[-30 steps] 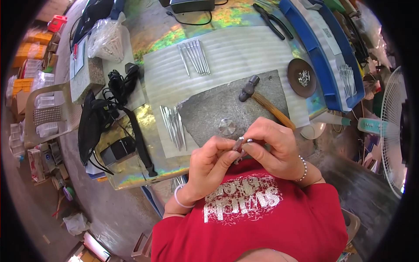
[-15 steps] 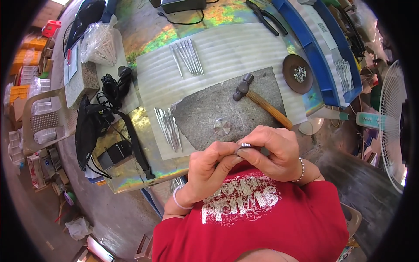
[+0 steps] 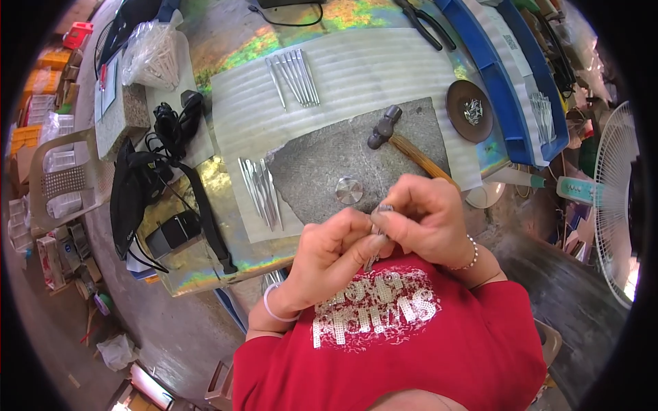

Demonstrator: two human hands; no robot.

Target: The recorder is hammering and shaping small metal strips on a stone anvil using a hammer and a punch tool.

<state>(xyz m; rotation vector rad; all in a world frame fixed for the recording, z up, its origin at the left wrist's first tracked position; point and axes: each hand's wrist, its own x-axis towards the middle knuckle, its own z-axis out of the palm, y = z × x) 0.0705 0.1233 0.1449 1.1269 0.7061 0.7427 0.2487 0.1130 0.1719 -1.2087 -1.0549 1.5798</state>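
My left hand (image 3: 336,253) and my right hand (image 3: 426,220) meet in front of my chest, with the fingers of both pinched together. Between them is a small silvery metal piece (image 3: 386,207) with a ridged edge, mostly covered by fingertips. A bit of slim metal (image 3: 371,263) pokes out below my left fingers; whether it joins that piece I cannot tell. Just beyond my hands lies a grey stone slab (image 3: 308,175). On it rest a round shiny metal disc (image 3: 349,190) and a ball-peen hammer (image 3: 416,154) with a wooden handle.
Slim silvery metal tools (image 3: 259,194) lie left of the slab, and more tools (image 3: 296,79) lie farther back. A brown dish (image 3: 458,123) holds small metal bits. Pliers (image 3: 426,26) and a blue tray (image 3: 488,65) are at the far right. Black straps (image 3: 199,205) lie left.
Both hands have shifted slightly, my right one upward, and turned the metal piece. A slim metal end now shows below my left fingers. The whole view has tilted a little.
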